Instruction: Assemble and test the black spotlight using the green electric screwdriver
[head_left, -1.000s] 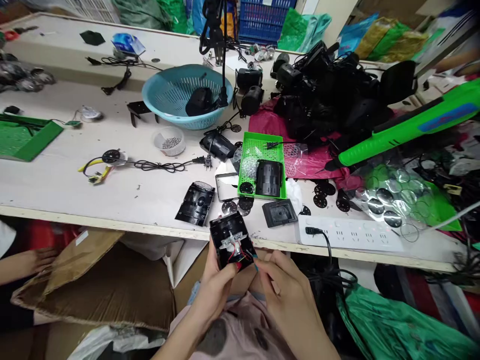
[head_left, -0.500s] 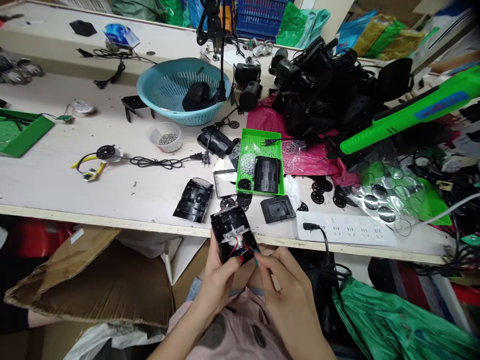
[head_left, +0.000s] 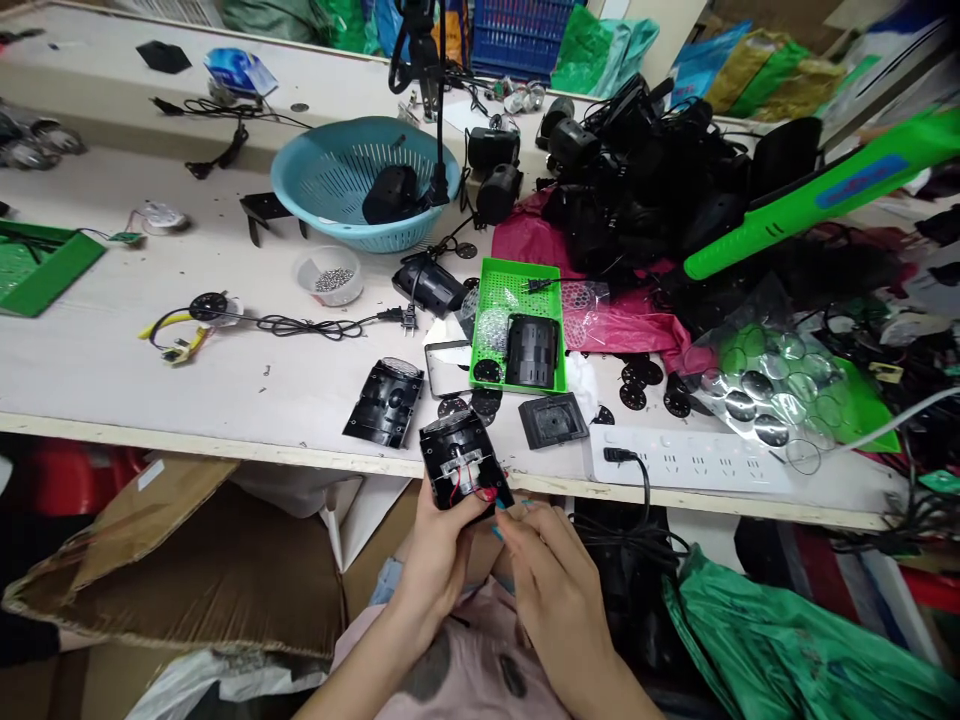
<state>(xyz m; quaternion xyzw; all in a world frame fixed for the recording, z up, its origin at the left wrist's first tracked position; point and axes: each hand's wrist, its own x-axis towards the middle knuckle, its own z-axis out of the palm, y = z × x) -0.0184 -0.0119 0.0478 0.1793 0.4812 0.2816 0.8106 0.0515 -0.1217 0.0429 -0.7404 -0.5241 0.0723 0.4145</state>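
Two hands work below our crowded table's edge (head_left: 225,448); left hand (head_left: 439,545) grips a black housing (head_left: 463,462); right hand (head_left: 551,580) pinches its wires (head_left: 501,505).

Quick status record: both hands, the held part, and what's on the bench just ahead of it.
left hand: grips open black housing, red wires showing inside
right hand: fingertips at the housing's lower right edge
bench: black shell half left of housing, square black cover right
green tray: holds a black ribbed part
power strip: one plug in
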